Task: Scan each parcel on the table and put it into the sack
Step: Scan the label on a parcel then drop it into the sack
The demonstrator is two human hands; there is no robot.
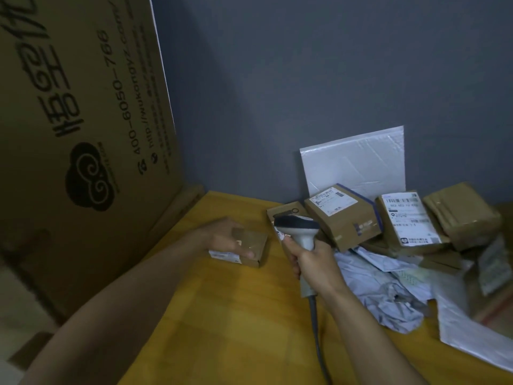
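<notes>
Left forearm (111, 315) and right forearm (369, 323) are extending from the lower edge over a yellow wooden table (222, 315).

The left hand (230, 240) is gripping a small parcel (251, 247), a flat brown carton. The fingers are curling over its top face and the thumb is pressing its near side. The carton is lying flat at table level, and its long axis is running roughly left to right across the view. A white label is facing the camera on its near left edge. Contact with the table cannot be confirmed.

Just right of that hand, the right hand (311, 262) is holding a scanner (298, 227) with the fingers wrapped around the grey handle. The dark head is pointing left toward the small parcel. The handle axis is running down toward the camera, and a grey cable (315, 329) is trailing from its base.

Beyond and right of the right hand, a pile of brown parcels (408, 220) is resting on the table, several showing white labels. Crumpled grey bags (388, 295) are lying in front of the pile. A white mailer (355, 162) is leaning upright against the grey wall (305, 79) behind it.

Left of the left hand, a large printed cardboard box (83, 134) is standing beside the table.
</notes>
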